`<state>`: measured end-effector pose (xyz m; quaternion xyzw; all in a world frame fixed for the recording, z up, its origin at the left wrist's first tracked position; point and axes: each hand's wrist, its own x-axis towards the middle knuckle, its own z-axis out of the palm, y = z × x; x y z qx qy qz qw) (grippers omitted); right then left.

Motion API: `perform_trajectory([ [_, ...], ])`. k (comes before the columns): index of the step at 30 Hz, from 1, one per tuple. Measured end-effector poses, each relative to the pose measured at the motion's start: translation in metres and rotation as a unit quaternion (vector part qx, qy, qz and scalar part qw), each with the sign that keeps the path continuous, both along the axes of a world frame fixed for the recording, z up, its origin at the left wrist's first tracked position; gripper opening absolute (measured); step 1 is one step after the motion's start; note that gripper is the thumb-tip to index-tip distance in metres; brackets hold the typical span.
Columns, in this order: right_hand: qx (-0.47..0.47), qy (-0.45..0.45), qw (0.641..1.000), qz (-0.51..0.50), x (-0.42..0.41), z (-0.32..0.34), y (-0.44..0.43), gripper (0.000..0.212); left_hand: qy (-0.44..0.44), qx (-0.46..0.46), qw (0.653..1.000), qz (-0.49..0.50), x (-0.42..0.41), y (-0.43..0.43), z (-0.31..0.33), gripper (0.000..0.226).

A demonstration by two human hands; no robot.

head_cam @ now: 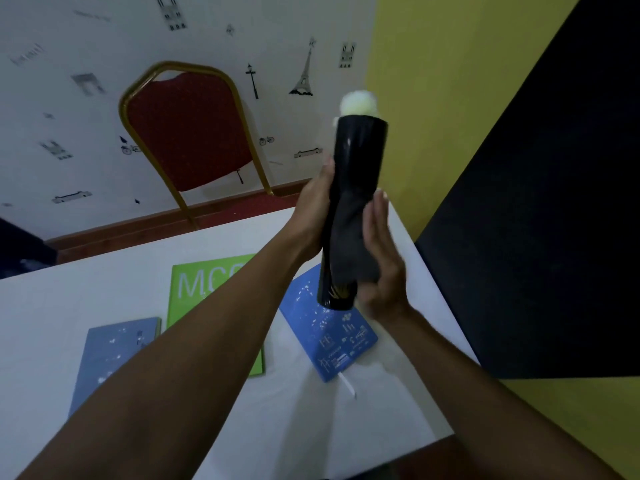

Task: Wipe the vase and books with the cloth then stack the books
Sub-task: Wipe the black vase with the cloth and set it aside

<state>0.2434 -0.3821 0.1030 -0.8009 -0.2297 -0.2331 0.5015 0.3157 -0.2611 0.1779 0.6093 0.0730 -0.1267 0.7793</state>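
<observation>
Our right hand (381,268) lies nearly flat, fingers together, pressing a dark grey cloth (353,244) against the side of the tall black vase (349,202). Our left hand (311,216) wraps the vase from the other side at mid-height; its fingers go behind the body, so we cannot see how tightly they close. The vase is lifted clear of the table (242,427), tilted slightly, with something pale and fluffy (358,103) showing at its mouth.

Below it three books lie flat and unstacked: a bright blue one (329,334) right under the vase's base, a green one (204,289) partly hidden by our left forearm, and a grey-blue one (110,355) nearest the left. A red chair (188,129) stands beyond the table against the wall.

We judge the vase wipe to be under way, the books untouched. The risk lies in the grip: the vase looks glossy, and one hand alone carries it while the other rubs. A hard stroke could twist it loose and drop it onto the blue book. Tipping it further might also spill the fluffy filling.
</observation>
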Motion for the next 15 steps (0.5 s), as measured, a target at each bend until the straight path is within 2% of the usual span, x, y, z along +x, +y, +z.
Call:
perform_trajectory([
  [4, 0.071, 0.004, 0.995, -0.077, 0.040, 0.042, 0.005, 0.064, -0.053, 0.074, 0.995, -0.031, -0.003, -0.005, -0.002, 0.058],
  [7, 0.093, -0.013, 0.992, -0.078, 0.057, 0.059, 0.005, 0.065, -0.056, 0.088, 0.993, -0.049, -0.006, -0.007, 0.005, 0.057],
  [12, 0.113, 0.022, 0.991, -0.070, 0.055, 0.057, 0.002, 0.064, -0.077, -0.007, 0.992, -0.104, -0.006, -0.007, 0.006, 0.062],
  [15, 0.112, 0.057, 0.991, -0.051, 0.033, 0.039, -0.002, 0.065, -0.070, -0.050, 0.990, -0.108, -0.006, -0.011, -0.002, 0.084],
])
